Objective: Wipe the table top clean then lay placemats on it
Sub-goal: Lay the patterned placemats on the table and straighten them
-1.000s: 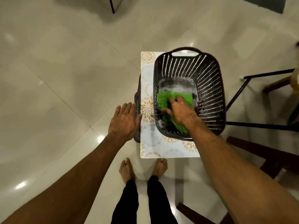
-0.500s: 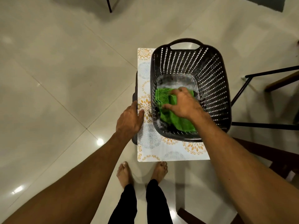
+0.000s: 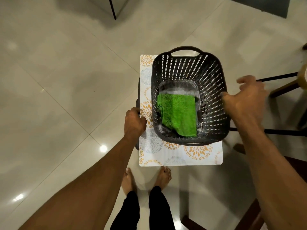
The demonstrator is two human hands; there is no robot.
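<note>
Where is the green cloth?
In the head view, the green cloth lies at the bottom of the dark basket, nearer its left wall; the basket stands on the flowered tabletop.

small dark table [image 3: 137, 90] on tiled floor [image 3: 66, 80]; floral placemat [image 3: 199, 155] covers top; blk slotted basket [image 3: 212, 80] sits on mat.

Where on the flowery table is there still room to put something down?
Best spot: the bare strip of table along the near edge, in front of the basket. A thin strip runs along the basket's left side, but the left hand grips that edge. The basket fills the rest.
</note>
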